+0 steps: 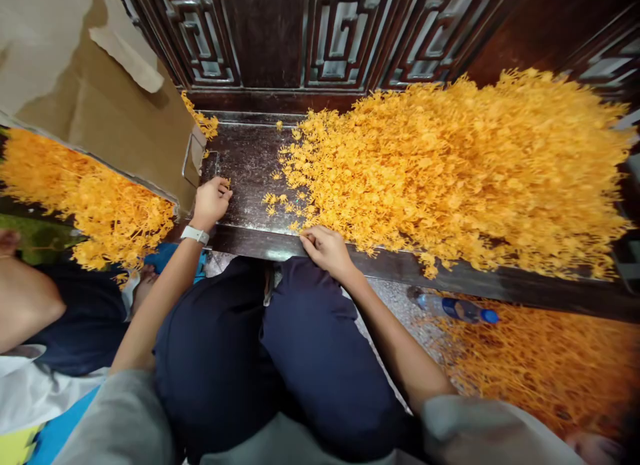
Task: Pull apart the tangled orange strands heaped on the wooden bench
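Observation:
My left hand [213,202], with a pale band on its wrist, is closed over the dark wooden bench beside the cardboard box. A small orange hand-shaped piece [228,182] shows at its fingertips. At the bench's front edge, my right hand [327,248] has its fingers curled and thumb pressed in; what it holds, if anything, is hidden. Just beyond it, several loose pieces [273,200] lie at the left end of a large heap of the same orange pieces [400,172].
A cardboard box [135,85] stands at the left, with more orange pieces [100,198] beside and below it. Under the bench [245,165] lie a blue-capped bottle [457,309] and a tangle of orange strands [545,358]. Another person's arm [30,292] is at far left.

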A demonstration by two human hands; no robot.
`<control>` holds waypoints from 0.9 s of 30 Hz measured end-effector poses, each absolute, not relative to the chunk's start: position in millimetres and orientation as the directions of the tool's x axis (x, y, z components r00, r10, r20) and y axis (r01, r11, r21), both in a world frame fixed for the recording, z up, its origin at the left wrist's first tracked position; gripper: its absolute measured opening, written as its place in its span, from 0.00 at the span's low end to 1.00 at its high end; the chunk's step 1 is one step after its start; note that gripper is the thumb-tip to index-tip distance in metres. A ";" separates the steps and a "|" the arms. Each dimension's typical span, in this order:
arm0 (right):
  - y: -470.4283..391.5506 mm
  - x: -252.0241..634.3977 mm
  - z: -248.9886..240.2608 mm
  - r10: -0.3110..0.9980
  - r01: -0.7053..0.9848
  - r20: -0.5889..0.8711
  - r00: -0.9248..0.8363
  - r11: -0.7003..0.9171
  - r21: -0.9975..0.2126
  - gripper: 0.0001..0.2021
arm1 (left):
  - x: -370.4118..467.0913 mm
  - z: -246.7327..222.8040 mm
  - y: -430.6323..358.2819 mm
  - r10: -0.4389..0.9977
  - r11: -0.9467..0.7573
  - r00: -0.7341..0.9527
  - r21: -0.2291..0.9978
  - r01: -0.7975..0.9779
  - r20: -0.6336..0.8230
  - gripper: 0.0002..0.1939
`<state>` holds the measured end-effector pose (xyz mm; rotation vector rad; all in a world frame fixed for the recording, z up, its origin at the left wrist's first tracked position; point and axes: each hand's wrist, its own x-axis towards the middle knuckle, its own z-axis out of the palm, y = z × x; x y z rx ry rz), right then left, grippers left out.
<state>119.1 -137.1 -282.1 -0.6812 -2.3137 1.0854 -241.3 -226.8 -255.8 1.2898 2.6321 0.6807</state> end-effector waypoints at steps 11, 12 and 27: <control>-135.9 119.8 -280.8 0.614 0.210 0.208 -0.761 0.537 -0.817 0.09 | -233.6 -257.3 -218.4 0.732 0.573 -0.660 0.369 0.732 0.171 0.08; -135.9 120.0 -280.3 0.614 0.209 0.207 -0.762 0.535 -0.818 0.09 | -233.3 -257.2 -217.8 0.733 0.565 -0.656 0.378 0.734 0.180 0.09; -140.1 131.7 -270.0 0.613 0.102 0.278 -0.739 0.510 -0.854 0.14 | -152.2 -246.9 -196.5 0.892 0.256 -0.367 0.374 0.891 0.263 0.19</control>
